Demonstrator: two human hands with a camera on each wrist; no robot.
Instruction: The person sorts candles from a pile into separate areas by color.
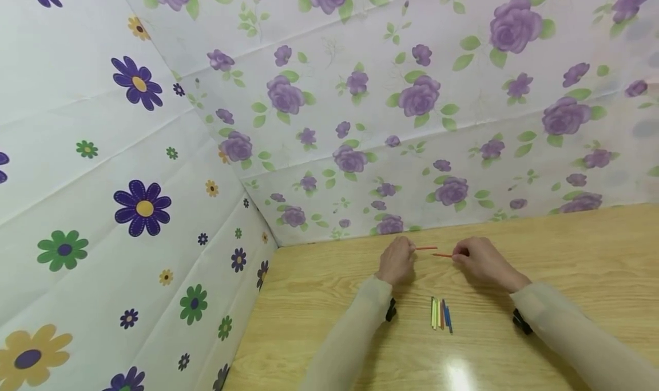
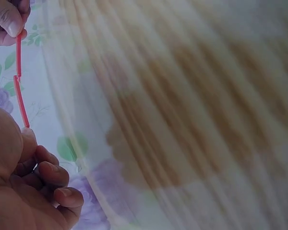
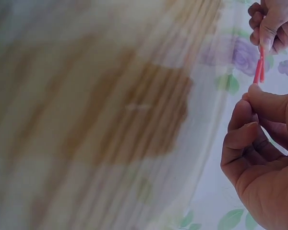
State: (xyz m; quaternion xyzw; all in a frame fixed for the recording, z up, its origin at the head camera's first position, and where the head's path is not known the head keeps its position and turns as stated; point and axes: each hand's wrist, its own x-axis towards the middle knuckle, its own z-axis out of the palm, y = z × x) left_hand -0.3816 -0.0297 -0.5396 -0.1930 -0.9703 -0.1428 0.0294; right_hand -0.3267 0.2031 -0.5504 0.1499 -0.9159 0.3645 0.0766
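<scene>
My left hand [image 1: 397, 260] pinches one end of a thin red stick [image 1: 426, 248], which points right. Facing it, my right hand [image 1: 484, 260] pinches another thin red stick [image 1: 443, 255] between thumb and fingertips. The free ends lie close together above the wooden table; whether they touch, I cannot tell. In the left wrist view, the left hand's stick [image 2: 21, 103] and the right hand's stick [image 2: 18, 55] meet or overlap at their ends. The right wrist view shows the two sticks side by side, the right hand's stick [image 3: 257, 71] nearer the camera.
Several thin sticks [image 1: 441, 314] in green, yellow, red and blue lie in a row on the wooden table [image 1: 309, 299], between the forearms. A flowered sheet [image 1: 355, 122] hangs behind the table, and another flowered sheet [image 1: 103, 208] covers the left side.
</scene>
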